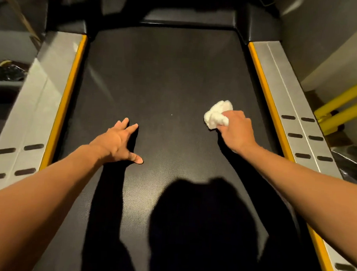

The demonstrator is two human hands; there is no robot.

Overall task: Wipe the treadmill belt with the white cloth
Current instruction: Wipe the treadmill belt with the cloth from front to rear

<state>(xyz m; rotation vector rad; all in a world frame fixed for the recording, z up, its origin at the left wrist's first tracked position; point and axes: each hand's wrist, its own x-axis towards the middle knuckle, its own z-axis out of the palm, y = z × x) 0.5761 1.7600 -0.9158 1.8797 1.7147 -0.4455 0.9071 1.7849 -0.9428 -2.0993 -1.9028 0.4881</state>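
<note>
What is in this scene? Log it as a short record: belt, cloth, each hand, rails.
surface: black treadmill belt, textured, crossed by the person's shadow
tool: white cloth, bunched, on the belt's right side
wiping: right hand grips the white cloth against the belt
other: left hand, fingers spread, rests on the belt's left side, holding nothing
edges: grey side rails with yellow inner strips, one on each side of the belt
beyond: yellow bars to the right of the treadmill
</note>
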